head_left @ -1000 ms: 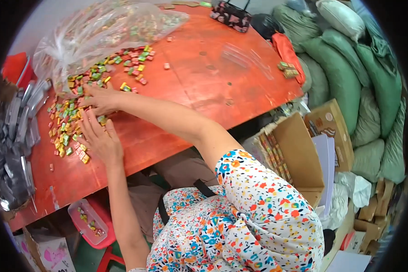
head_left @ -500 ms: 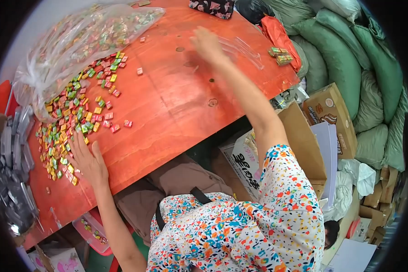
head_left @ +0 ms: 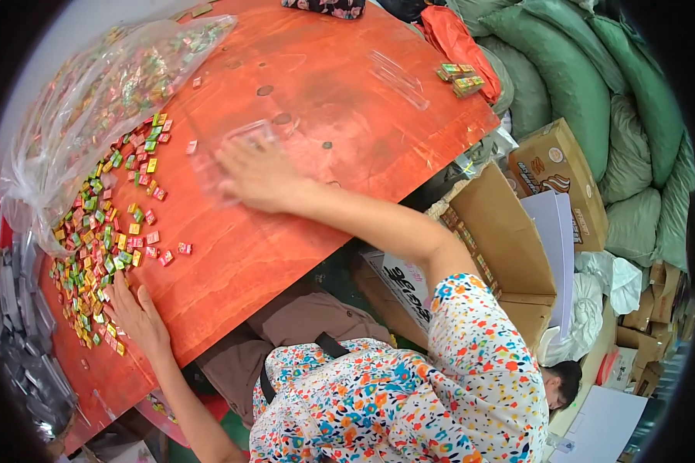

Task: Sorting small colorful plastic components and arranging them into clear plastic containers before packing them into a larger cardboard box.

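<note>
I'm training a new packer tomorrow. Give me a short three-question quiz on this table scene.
1. True or false: the left hand lies flat at the edge of the small coloured sweets.
2. What lies under the right hand? A) clear plastic tray B) scissors C) cardboard box
3. Fill in: the sweets spill from a clear plastic ____ on the orange table.

Key: 1 true; 2 A; 3 bag
</note>
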`<state>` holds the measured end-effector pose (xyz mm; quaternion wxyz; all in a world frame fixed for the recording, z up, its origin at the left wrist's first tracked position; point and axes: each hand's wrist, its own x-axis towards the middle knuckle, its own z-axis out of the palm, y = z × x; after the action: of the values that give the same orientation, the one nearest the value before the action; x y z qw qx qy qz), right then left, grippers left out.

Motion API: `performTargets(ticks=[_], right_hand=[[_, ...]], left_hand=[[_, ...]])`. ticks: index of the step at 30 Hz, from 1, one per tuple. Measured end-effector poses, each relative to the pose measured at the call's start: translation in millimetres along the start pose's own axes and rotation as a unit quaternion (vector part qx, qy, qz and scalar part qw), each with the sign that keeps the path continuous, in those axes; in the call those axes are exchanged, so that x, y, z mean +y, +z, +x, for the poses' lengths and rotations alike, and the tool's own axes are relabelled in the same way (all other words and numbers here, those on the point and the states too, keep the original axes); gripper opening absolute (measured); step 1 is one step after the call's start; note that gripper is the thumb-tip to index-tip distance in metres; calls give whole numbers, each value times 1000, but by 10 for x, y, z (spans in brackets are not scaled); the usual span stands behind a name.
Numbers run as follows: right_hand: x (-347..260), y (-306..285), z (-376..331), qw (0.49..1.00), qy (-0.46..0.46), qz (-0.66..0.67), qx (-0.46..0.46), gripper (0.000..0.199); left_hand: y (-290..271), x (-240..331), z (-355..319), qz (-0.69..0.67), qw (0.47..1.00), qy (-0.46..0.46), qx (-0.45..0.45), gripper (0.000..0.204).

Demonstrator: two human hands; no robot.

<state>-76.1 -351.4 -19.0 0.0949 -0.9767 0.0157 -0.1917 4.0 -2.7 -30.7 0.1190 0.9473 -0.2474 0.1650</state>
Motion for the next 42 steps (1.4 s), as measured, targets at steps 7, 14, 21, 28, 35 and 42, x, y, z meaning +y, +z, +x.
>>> performTargets(ticks=[7,14,21,28,35,42], right_hand=[[355,-647,107,997,24,49,-52,32],[2236,-849,-949,948,210,-238,-6,27],[1792,-949,-836,953,200,-211,86,20],[2321,-925,-951,908,241,-317,135,33],[2408,-891,-1105,903,306,-293,67,14],[1504,-796,-708,993,85,-62,59,17]], left_hand=[[-71,-69,-63,19,1000,-16,-13,52],[-56,123,91,-12,998,40,38,48],[-163,976,316,-117,970,206,55,52],[319,1917,833,-59,968,242,9,72],[448,1981,695,-70,962,240,-113,78],[142,2090,264,-83,965,227,-105,80]])
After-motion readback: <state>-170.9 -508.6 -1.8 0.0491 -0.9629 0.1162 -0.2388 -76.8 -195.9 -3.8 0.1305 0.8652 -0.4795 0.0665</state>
